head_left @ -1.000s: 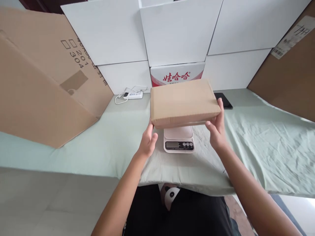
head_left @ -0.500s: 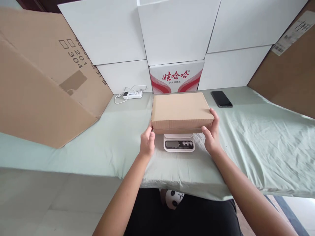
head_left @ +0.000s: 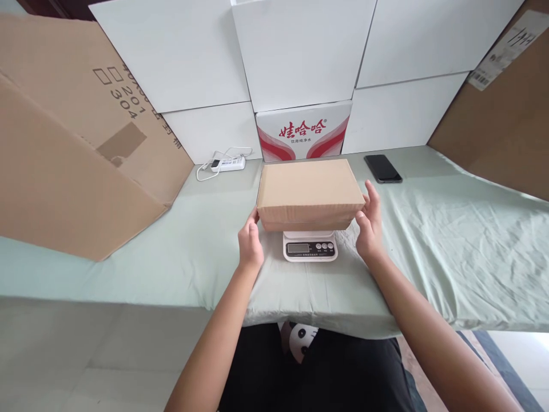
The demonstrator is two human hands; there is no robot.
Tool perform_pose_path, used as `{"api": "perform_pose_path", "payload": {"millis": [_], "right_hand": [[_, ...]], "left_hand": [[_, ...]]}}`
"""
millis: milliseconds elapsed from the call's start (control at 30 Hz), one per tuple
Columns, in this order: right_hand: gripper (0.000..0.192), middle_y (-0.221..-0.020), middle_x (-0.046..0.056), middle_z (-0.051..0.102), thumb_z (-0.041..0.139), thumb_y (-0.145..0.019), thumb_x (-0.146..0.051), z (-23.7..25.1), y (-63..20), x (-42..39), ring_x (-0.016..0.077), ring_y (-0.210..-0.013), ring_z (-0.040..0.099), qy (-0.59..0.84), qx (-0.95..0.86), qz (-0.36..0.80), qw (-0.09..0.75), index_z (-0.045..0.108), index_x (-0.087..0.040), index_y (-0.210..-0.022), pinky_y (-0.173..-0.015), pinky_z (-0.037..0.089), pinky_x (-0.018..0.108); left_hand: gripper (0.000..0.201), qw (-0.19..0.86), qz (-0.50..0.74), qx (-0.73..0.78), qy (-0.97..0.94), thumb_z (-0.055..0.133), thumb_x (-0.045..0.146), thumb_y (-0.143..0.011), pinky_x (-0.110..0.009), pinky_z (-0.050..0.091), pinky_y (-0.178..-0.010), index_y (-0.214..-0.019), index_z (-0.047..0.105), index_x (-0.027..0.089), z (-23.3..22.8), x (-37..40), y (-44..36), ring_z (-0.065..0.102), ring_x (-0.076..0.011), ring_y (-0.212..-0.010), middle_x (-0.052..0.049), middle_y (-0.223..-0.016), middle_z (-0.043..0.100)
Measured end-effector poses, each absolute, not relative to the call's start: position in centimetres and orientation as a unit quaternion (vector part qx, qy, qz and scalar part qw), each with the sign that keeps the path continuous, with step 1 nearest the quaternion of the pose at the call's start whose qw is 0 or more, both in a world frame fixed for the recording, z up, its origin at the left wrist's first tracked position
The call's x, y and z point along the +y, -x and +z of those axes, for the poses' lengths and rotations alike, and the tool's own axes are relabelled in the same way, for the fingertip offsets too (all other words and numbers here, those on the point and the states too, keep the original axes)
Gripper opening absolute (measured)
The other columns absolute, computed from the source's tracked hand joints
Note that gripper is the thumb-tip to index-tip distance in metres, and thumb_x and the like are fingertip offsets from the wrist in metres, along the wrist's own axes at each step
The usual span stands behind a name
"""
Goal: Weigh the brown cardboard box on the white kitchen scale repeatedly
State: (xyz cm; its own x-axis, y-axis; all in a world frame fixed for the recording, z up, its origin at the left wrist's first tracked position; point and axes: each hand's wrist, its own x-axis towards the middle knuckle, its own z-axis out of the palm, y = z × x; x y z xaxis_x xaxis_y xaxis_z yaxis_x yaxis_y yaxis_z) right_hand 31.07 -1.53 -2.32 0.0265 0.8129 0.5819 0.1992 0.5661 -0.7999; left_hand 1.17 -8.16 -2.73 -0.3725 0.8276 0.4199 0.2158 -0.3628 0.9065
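Observation:
A closed brown cardboard box [head_left: 311,189] sits on top of a white kitchen scale [head_left: 309,252], hiding most of its platform. The scale's grey display and round buttons show in front; no reading can be made out. At the box's left front corner is my left hand [head_left: 250,243], its fingertips against the side and its thumb off the cardboard. My right hand [head_left: 369,226] stands by the right end with fingers and thumb apart, close to the edge. Neither hand is wrapped round the box.
A black phone [head_left: 383,169] lies at the back right. A white device with a cable [head_left: 228,164] lies at the back left. Behind stand white panels [head_left: 300,51] and a red-and-white carton [head_left: 304,131]. Large cardboard sheets flank the green cloth-covered table [head_left: 197,240].
The box has shifted slightly left over the scale. My right hand's fingers have loosened and spread from its end, and my left hand has moved a little left.

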Motion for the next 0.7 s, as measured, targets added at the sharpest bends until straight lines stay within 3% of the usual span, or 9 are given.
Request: {"api": "perform_pose_path", "payload": {"millis": [133,267,533,700], "right_hand": [[0.077,-0.171,0.011,0.062,0.057,-0.103,-0.075,-2.1,-30.9,-1.4,0.0412,-0.158,0.059,0.384,-0.659,0.246,0.598,0.049,-0.037,-0.17,-0.127,0.054,0.065],[0.077,-0.175,0.01,0.058,0.057,-0.103,-0.075,-2.0,-30.9,-1.4,0.0399,-0.163,0.054,0.382,-0.66,0.243,0.599,0.049,-0.036,-0.17,-0.134,0.048,0.065],[0.083,-0.172,0.013,0.058,0.055,-0.103,-0.078,-2.1,-31.3,-1.5,0.0421,-0.159,0.056,0.4,-0.642,0.24,0.608,0.041,-0.038,-0.175,-0.128,0.051,0.071],[0.083,-0.176,0.013,0.053,0.057,-0.101,-0.079,-1.8,-31.1,-1.6,0.0428,-0.163,0.052,0.397,-0.651,0.234,0.603,0.045,-0.038,-0.172,-0.129,0.05,0.068]], "left_hand": [[0.081,0.232,0.632,0.52,-0.525,0.039,0.082,-0.11,-0.052,0.053,-0.129,-0.148,0.078,0.021,-2.7,-8.4,-1.3,0.068,-0.0382,-0.153,-0.015,-0.154,0.079],[0.082,0.232,0.63,0.526,-0.522,0.041,0.082,-0.109,-0.054,0.052,-0.13,-0.147,0.078,0.021,-2.8,-8.4,-1.4,0.066,-0.0396,-0.155,-0.016,-0.153,0.079],[0.082,0.211,0.726,0.494,-0.43,0.05,0.081,-0.106,-0.049,0.046,-0.137,-0.155,0.072,0.019,-2.2,-7.8,-0.9,0.059,-0.0362,-0.164,-0.02,-0.168,0.068],[0.082,0.242,0.712,0.505,-0.424,0.048,0.084,-0.105,-0.052,0.046,-0.137,-0.153,0.073,0.023,-2.3,-7.4,-1.0,0.057,-0.0366,-0.165,-0.018,-0.168,0.068]]}}
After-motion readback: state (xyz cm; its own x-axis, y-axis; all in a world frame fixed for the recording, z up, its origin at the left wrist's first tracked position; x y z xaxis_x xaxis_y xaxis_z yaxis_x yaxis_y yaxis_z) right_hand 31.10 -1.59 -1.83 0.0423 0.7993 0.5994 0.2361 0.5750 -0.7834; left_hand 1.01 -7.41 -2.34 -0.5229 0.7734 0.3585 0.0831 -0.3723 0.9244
